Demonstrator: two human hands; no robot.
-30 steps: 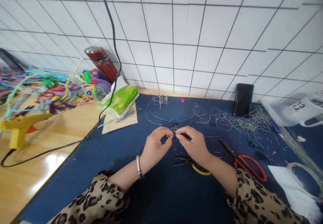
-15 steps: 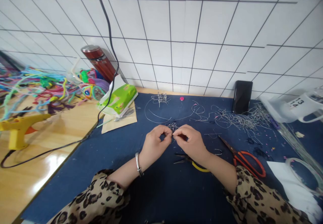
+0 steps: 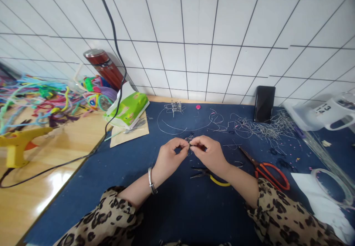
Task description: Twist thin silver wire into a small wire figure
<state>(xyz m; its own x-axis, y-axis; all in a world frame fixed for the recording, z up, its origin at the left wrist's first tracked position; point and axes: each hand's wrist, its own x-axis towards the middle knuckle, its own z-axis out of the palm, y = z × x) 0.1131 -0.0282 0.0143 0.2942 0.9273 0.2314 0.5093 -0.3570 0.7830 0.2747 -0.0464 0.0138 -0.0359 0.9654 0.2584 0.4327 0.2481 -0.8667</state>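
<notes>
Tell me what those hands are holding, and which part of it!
The left hand and right hand seem to pinch a small wire piece by its near end, but the exact spot is hidden.

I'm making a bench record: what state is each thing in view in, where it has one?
Left hand: pinched on wire piece
Right hand: pinched on wire piece
Wire piece: gripped, partly hidden
Pliers: lying, jaws open
Scissors: lying, blades apparently shut
Phone: upright, screen dark
Tissue pack: open, tissue sticking out
Flask: capped
Glue gun: lying on its side
</notes>
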